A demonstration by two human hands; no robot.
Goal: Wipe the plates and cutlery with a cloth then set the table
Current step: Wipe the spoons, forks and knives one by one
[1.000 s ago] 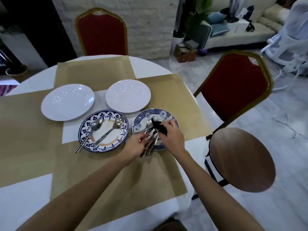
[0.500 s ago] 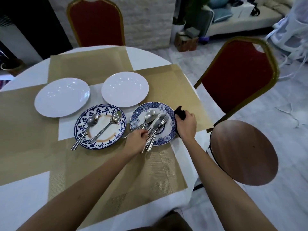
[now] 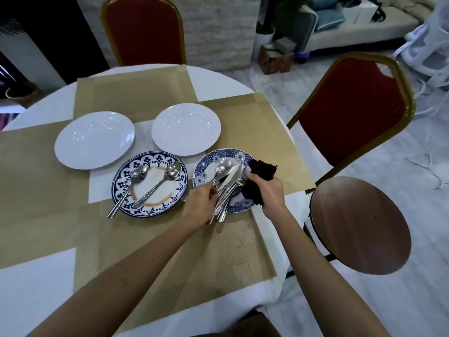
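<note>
A small blue patterned plate (image 3: 211, 161) holds a bundle of cutlery (image 3: 228, 181): a spoon, knives and forks. My left hand (image 3: 200, 206) pinches the cutlery handles at the plate's near left rim. My right hand (image 3: 268, 190) grips a black cloth (image 3: 258, 177) over the plate's right side. A larger blue-and-white plate (image 3: 149, 184) with a brown stain ring carries two spoons (image 3: 155, 188). Two white plates (image 3: 94, 139) (image 3: 185, 128) lie behind them.
Gold placemats (image 3: 136, 93) cover the round white table (image 3: 213, 81). A red chair (image 3: 357, 105) stands at the right, another (image 3: 143, 30) at the far side. A round wooden stool (image 3: 359, 224) sits close to the table's right edge.
My right hand has brought the black cloth from the plate's far right rim back over the plate, next to the cutlery. My left hand has stayed on the cutlery handles.
</note>
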